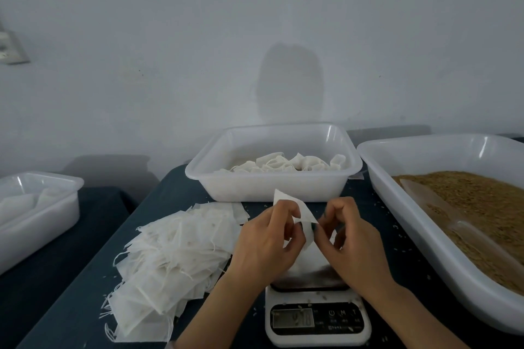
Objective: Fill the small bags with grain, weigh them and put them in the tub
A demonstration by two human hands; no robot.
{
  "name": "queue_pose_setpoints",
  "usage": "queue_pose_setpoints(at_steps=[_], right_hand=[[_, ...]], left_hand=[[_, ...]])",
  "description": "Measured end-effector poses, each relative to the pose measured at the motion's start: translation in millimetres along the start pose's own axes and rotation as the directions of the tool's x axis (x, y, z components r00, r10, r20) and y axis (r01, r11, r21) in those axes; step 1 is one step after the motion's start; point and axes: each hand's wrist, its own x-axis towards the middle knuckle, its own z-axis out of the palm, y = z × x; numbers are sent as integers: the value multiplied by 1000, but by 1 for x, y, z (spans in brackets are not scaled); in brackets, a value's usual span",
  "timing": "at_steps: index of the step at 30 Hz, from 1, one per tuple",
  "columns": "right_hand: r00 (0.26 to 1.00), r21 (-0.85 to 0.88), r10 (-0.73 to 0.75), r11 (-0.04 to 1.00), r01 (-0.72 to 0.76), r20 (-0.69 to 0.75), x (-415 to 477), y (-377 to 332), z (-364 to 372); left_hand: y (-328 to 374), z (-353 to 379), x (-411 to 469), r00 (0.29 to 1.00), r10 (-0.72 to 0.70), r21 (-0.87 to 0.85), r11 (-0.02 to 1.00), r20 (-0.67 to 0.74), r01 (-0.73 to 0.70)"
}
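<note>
While both hands point(309, 238) pinch it above the scale point(317, 320), the thin white bag point(295, 208) looks flat, creased and empty.

An empty white bag point(286, 204) is being held tilted above the kitchen scale point(319, 334), which is sitting at the near table edge. A loose pile of empty bags point(175, 258) is lying left of it. Filled bags point(283, 164) are lying in the white tub point(255, 190) behind, and brown grain point(482, 201) is filling the large tub point(411, 224) at right.
</note>
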Motion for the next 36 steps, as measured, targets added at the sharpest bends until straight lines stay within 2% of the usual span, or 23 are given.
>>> queue_pose_setpoints(at_steps=[6, 9, 13, 15, 19, 26, 32, 36], right_hand=[[991, -127, -130, 983, 133, 36, 0, -1, -1], [977, -217, -194, 953, 209, 89, 0, 0, -2], [978, -271, -195, 940, 209, 81, 0, 1, -5], [977, -296, -199, 931, 214, 79, 0, 1, -5], [975, -285, -187, 934, 214, 120, -1, 2, -3], [981, -206, -152, 963, 174, 119, 0, 3, -5], [967, -216, -254, 944, 250, 7, 2, 8, -2], [963, -147, -269, 952, 269, 17, 3, 9, -3]], left_hand=[[-1, 2, 0, 993, 96, 6, 995, -71, -96], [-1, 2, 0, 991, 86, 7, 996, -105, -86], [0, 1, -1, 995, -4, -63, 998, -98, -2], [1, 2, -2, 996, 25, -61, 998, -83, -30], [3, 3, -1, 995, 67, -67, 995, -75, -72], [3, 1, 0, 981, 111, -27, 993, -162, -117], [1, 2, 2, 980, 139, -67, 986, -146, -150], [-2, 0, 5, 987, 161, -99, 982, 4, -160]])
